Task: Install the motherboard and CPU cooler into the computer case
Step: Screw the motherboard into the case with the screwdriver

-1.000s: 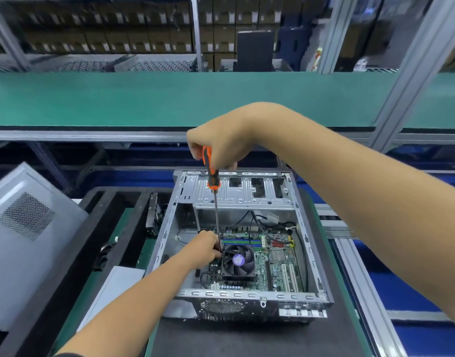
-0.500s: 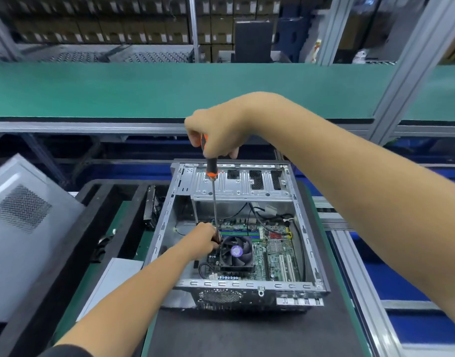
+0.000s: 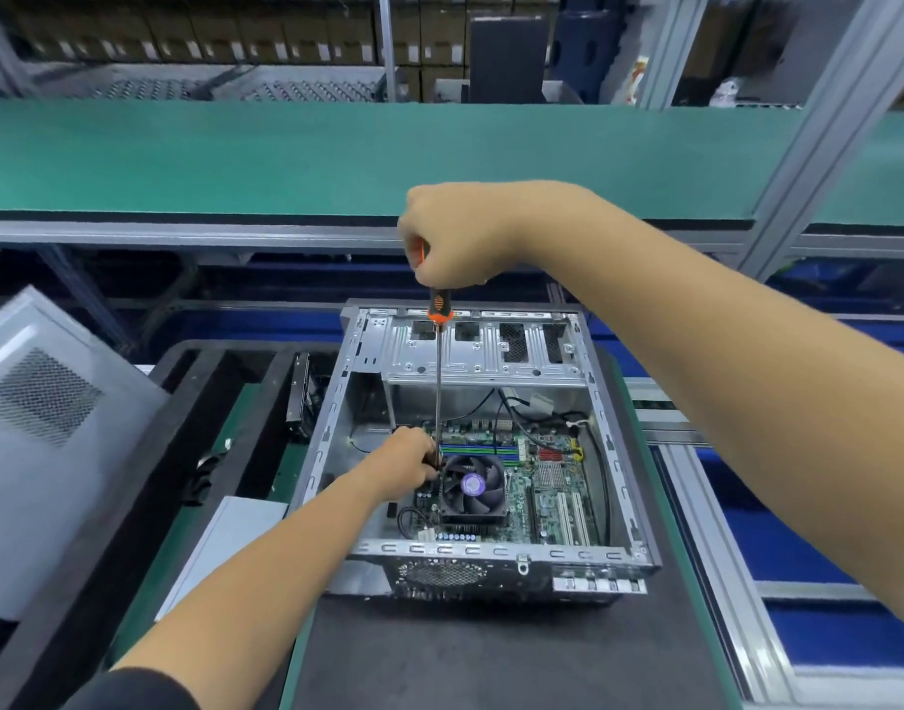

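Vs 1 s ago: right hand [image 3: 452, 233] slid lower on orange screwdriver [image 3: 438, 361] handle, covering more of it; handle tilted less, shaft nearer vertical; tip pos. at frame center unchanged.

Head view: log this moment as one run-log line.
right hand grips screwdriver upright | left hand steadies shaft at CPU cooler corner | motherboard in computer case

The left hand [image 3: 408, 461] hides the screwdriver [image 3: 438, 381] tip.

Drive cage [image 3: 483, 351] over the case's [image 3: 322, 453] far end
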The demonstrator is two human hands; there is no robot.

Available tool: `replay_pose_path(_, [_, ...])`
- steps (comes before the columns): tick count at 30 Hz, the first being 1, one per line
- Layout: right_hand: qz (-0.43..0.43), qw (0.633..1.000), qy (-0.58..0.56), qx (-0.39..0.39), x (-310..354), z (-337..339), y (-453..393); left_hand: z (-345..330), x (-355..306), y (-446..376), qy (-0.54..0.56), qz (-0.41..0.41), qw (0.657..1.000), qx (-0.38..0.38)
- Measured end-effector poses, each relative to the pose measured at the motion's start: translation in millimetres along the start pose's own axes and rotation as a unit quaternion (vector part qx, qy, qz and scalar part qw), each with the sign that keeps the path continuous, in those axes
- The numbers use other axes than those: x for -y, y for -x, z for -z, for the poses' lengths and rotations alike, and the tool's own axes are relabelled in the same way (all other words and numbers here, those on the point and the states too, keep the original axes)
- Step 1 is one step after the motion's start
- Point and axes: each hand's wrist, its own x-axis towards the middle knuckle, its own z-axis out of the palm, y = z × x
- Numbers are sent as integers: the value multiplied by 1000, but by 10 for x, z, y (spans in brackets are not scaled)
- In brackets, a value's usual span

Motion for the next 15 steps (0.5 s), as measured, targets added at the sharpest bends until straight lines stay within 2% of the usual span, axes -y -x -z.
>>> replay_pose_path(2, [23,999,-32,9,8,22,31,-6,10,-19,7,2,1000,-1])
replay_pose_path(5, [37,996,-33,-70,24,-88,8,-2,26,-31,12,-3,1000,-2])
replay_pose_path(11, [-9,990,17,-139,41,-177,-78,-6,35,-15,14,-12,1000,-11])
replay_pose_path(13, [-21,990,17,-140,12,-157,-43,-4,25,0,9,-14,1000,-9])
replay_pose_path(15, [-21,994,15,-102,-12,-132,4,4,19,15,5,-16,1000,-10])
